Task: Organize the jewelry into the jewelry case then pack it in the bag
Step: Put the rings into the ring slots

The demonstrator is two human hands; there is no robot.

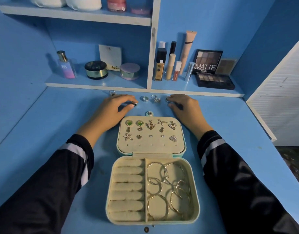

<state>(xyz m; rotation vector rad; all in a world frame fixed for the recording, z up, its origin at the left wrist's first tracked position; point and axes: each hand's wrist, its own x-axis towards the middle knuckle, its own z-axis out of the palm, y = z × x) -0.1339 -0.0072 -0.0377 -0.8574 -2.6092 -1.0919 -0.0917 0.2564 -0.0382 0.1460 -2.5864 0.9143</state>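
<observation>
- Left hand (115, 108): upper centre of frame, fingertips pinching dark ring (135, 104) on table (44, 132).
- Right hand (184, 107): fingers curled at silver ring (167, 98); grip cannot be told.
- Case (152, 149): open, centre of frame; studs (150, 124) in lid, hoops (166, 173) in lower right compartment.

Left hand (114, 109) pinches a dark-stoned silver ring (135, 104) at its fingertips. Right hand (185, 107) touches a plain silver ring (167, 98) with its forefinger tip. Between both sets of fingertips sit a wide silver band (145, 98) and an ornate silver ring (156, 99). Behind the fingers, an open mint-green jewelry case (197, 203).
</observation>
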